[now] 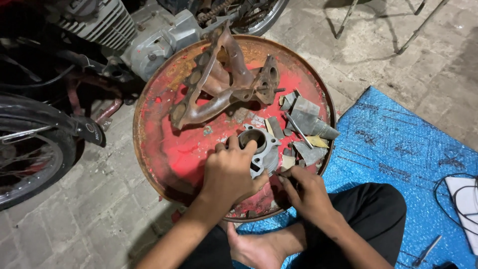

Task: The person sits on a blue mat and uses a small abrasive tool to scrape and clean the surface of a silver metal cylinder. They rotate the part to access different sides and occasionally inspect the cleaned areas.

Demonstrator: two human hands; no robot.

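A round red metal lid (pixel 164 149), rusty at its rim, lies on the floor. On it, my left hand (pixel 229 174) grips a grey metal cylinder part (pixel 259 144) with a round bore, fingers hooked over its top edge. Beside the part's lower right, my right hand (pixel 303 192) is closed around something small and dark that I cannot make out. A rusty exhaust manifold (pixel 219 84) lies across the far half of the lid. Several grey scraps of sheet material (pixel 306 122) are piled at the lid's right side.
A motorcycle engine (pixel 129 30) and a wheel (pixel 25 154) stand to the left and behind. A blue mat (pixel 398 144) covers the paved floor at right, with a white item and black cable (pixel 458 199) on it. My bare foot (pixel 254 249) rests below the lid.
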